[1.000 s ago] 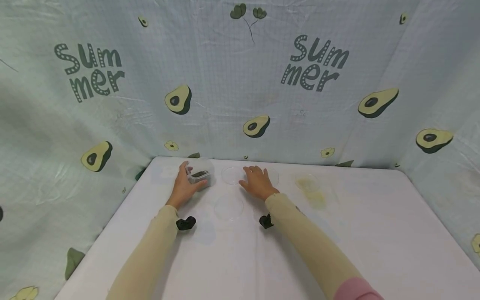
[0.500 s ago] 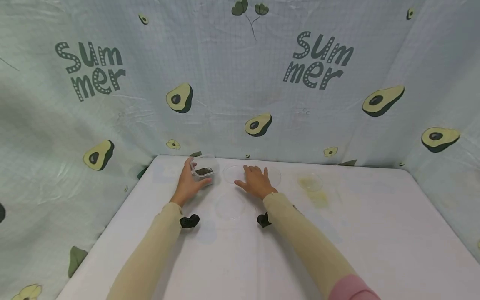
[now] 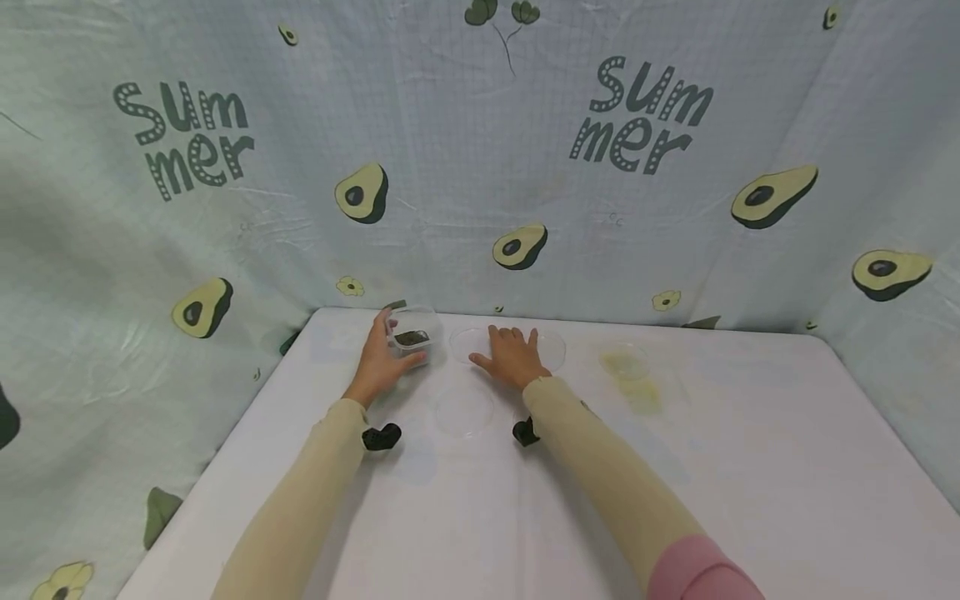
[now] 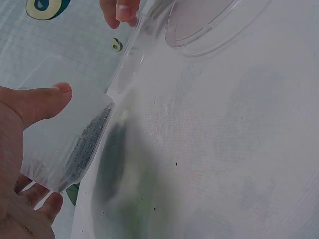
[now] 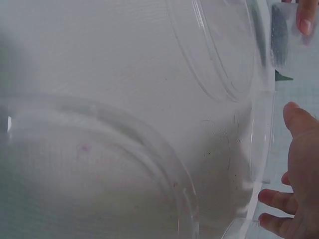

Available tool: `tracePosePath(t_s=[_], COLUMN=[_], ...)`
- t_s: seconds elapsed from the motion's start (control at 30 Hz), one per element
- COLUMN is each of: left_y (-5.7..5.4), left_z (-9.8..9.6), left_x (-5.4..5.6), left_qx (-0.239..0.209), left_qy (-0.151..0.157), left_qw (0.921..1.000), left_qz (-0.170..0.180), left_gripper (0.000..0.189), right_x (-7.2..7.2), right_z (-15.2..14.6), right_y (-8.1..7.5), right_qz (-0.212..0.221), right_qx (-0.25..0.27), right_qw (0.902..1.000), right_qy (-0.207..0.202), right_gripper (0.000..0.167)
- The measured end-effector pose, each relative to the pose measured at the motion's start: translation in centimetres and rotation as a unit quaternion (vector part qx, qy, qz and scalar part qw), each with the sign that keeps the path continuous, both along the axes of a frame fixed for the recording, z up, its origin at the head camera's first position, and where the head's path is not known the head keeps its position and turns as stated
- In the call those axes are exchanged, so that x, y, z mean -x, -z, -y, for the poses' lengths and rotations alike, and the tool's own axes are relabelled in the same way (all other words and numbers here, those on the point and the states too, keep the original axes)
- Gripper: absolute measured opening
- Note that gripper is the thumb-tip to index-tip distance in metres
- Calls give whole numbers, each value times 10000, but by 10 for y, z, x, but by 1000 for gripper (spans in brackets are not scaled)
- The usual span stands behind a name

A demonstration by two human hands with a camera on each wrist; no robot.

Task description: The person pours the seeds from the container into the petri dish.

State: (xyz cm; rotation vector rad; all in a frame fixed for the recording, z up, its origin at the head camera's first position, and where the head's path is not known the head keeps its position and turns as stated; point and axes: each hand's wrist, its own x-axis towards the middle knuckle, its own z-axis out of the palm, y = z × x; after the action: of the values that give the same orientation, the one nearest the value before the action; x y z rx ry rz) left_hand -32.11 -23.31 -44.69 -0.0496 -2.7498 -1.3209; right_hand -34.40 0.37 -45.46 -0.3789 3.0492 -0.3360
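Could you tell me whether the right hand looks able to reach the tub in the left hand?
Probably yes: the right hand is nearby, and only a low dish seems to lie between it and the tub, though the left hand holds it.

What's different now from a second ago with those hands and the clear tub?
The left hand has moved the clear tub with the dark bits up in the head view and slightly right. The right hand shifted a little left. Nothing was newly grabbed or let go: the left hand still grips the tub. The clear round dish in front stayed put.
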Motion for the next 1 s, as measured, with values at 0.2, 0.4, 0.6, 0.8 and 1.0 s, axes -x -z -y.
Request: tracePosePath(t_s=[0.2, 0.4, 0.6, 0.8, 1.0], left_y=[-1, -3, 0, 1, 0], left_z=[1, 2, 2, 0, 0], left_x=[2, 2, 2, 2, 2], left_qx=[50, 164, 216, 178, 150], left_qy=[34, 20, -18, 11, 12], left_qw=[10000, 9999, 9997, 9998, 9998], left_qz=[15, -38, -68, -88, -95], left_gripper=[103, 103, 103, 102, 101], right_x=[3, 4, 7, 8, 8], right_z=[6, 10, 12, 13, 13], right_y=[0, -3, -2, -1, -3], right_qz=[-32, -74, 46, 69, 117], right_qx=[-149, -288, -488, -548, -579], right_qw=[9999, 9995, 9987, 9984, 9982], right_qy=[54, 105, 117, 95, 68], right_gripper=[79, 82, 83, 78, 76])
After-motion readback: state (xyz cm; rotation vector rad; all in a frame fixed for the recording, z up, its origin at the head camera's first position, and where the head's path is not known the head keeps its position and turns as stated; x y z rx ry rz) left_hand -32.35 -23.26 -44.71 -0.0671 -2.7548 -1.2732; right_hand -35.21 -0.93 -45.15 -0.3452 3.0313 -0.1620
